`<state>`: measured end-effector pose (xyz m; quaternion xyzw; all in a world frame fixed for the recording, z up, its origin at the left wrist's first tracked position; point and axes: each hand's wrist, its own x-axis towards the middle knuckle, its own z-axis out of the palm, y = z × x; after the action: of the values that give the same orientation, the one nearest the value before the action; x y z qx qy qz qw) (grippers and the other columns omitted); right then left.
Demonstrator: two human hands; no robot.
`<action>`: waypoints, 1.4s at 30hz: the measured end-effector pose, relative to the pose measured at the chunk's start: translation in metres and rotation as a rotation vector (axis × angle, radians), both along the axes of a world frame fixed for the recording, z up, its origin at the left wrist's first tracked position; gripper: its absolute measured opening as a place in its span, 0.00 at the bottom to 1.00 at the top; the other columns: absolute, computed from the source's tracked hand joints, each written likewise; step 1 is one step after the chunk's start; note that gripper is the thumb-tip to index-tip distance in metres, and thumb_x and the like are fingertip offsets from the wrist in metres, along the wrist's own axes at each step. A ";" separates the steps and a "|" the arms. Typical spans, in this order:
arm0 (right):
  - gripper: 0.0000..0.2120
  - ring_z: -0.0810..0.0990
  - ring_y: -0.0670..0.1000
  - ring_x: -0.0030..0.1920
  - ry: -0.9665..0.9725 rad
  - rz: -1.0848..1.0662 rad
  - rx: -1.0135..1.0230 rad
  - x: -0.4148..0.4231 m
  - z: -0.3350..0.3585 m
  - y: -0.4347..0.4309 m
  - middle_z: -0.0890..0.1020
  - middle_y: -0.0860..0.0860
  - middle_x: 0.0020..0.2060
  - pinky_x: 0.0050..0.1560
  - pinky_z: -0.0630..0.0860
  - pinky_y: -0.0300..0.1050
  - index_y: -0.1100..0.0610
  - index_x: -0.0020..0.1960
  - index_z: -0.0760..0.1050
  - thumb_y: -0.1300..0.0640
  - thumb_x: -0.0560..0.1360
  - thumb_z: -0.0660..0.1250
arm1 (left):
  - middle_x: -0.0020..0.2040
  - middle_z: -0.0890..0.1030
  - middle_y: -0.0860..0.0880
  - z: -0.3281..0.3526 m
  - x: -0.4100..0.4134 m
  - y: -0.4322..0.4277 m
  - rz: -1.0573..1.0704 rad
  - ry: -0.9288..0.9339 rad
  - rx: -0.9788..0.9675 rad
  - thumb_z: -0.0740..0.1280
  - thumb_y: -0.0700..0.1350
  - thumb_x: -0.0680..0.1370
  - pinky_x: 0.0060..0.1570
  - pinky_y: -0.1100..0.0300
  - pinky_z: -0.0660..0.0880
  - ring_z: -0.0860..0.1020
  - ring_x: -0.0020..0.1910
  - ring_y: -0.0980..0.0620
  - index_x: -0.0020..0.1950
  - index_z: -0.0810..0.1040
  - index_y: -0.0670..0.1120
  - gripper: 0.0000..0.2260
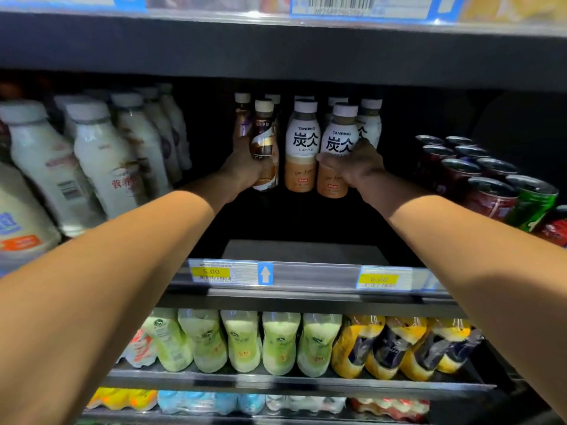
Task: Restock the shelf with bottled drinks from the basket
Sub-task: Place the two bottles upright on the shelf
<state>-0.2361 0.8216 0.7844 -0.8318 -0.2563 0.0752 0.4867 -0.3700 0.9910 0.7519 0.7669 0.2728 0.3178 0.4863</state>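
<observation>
Both my arms reach deep into the dark middle shelf [306, 273]. My left hand [245, 167] grips a small brown coffee bottle [264, 142] with a cream cap, with similar bottles behind it. My right hand [352, 167] is wrapped around a white-and-tan latte bottle [339, 148] labelled TANBING. A second latte bottle [302, 145] stands between the two held bottles, and more latte bottles stand in rows behind. The basket is out of view.
White milk-drink bottles [101, 161] fill the shelf's left side, and dark and green cans [491, 185] stand at its right. Price tags [211, 271] line the shelf's front rail. Green and yellow bottles [279, 342] fill the shelf below. Another shelf hangs close overhead.
</observation>
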 end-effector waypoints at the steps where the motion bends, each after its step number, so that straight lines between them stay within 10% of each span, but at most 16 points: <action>1: 0.31 0.77 0.54 0.66 0.003 -0.009 -0.001 0.000 -0.001 0.002 0.79 0.53 0.65 0.58 0.73 0.42 0.55 0.66 0.72 0.44 0.69 0.78 | 0.65 0.78 0.48 -0.001 0.002 0.001 0.001 0.004 -0.001 0.73 0.45 0.75 0.65 0.44 0.73 0.77 0.63 0.48 0.75 0.62 0.51 0.31; 42: 0.33 0.77 0.56 0.65 0.041 0.022 0.052 0.006 -0.010 0.009 0.79 0.54 0.65 0.65 0.75 0.55 0.55 0.66 0.72 0.41 0.67 0.78 | 0.70 0.74 0.46 -0.004 0.016 -0.004 0.029 0.004 -0.035 0.72 0.50 0.77 0.64 0.56 0.70 0.73 0.68 0.47 0.74 0.66 0.47 0.28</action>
<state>-0.2297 0.8302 0.7748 -0.8141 -0.2573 0.0910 0.5126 -0.3541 0.9868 0.7483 0.7547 0.2903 0.3184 0.4947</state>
